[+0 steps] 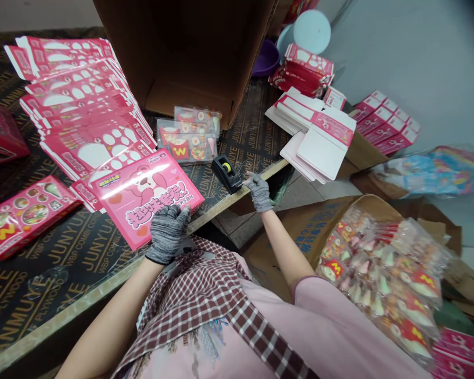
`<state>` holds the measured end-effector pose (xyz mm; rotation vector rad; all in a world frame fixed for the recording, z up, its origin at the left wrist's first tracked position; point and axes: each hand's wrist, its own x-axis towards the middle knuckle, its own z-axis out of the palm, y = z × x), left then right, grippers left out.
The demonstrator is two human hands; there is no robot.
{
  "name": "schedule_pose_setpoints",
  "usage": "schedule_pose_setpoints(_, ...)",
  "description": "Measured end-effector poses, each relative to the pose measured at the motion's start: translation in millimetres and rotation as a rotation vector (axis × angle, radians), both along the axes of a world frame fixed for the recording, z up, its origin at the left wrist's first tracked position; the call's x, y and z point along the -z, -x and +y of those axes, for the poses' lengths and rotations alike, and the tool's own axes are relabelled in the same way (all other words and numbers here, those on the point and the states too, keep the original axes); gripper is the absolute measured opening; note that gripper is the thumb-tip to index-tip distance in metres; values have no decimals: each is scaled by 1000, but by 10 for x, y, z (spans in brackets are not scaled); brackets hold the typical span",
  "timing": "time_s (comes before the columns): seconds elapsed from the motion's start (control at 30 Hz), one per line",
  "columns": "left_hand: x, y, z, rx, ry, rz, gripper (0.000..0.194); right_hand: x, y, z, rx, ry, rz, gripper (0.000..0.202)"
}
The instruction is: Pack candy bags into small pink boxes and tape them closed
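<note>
A pink cardboard box [146, 195] with a cartoon bear lies at the table's front edge. My left hand [168, 234], in a grey striped knit glove, is closed over its near corner, thumb on top. To the right, my right hand [259, 193], gloved alike with bare fingertips, is pinched together at the cutting end of a black tape dispenser [226, 173] with a yellow core. Whatever lies between those fingertips is too small to make out. Behind the box, clear packets of toy food [187, 139] rest on the board.
Overlapping flat pink cartons [90, 110] cover the table's left back. A big open brown carton [189, 58] stands behind. White-and-pink card sheets [319, 137] overhang the right edge. Below right, a brown box holds many toy packets [379, 273]. A finished-looking pink box [27, 216] lies left.
</note>
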<state>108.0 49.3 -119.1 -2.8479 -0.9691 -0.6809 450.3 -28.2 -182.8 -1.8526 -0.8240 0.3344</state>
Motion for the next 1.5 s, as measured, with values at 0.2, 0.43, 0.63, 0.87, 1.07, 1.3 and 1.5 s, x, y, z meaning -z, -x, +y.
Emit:
schedule_pose_setpoints(0.2, -5, -19, 8, 25, -22, -5, 19, 235, 186, -102, 82, 89, -57, 19)
schedule_pose_setpoints(0.43, -57, 204, -71, -35, 6, 19, 22, 44, 399, -215, 282, -18, -40, 29)
schedule_pose_setpoints(0.63, -105, 949, -207, -109, -120, -237, 7, -540, 1369, -336, -292, 14, 519, 43)
schedule_pose_setpoints(0.87, -1, 1166, -253, -15, -88, -392, 8, -871, 2493, -96, -965, 175, 1064, 49)
schedule_pose_setpoints(1.07, 66, 1191, -305, -78, -23, -378, 17, -697, 2544, -22, -852, 214, 1186, 48)
schedule_pose_setpoints(1.3, 86, 1063, -176, -92, 16, -243, 26, -523, 2592, 36, -806, 240, 1233, 35)
schedule_pose_setpoints(1.5, 195, 1040, -106, -75, -36, -238, 20, -531, 2459, 67, -977, 405, 785, 44)
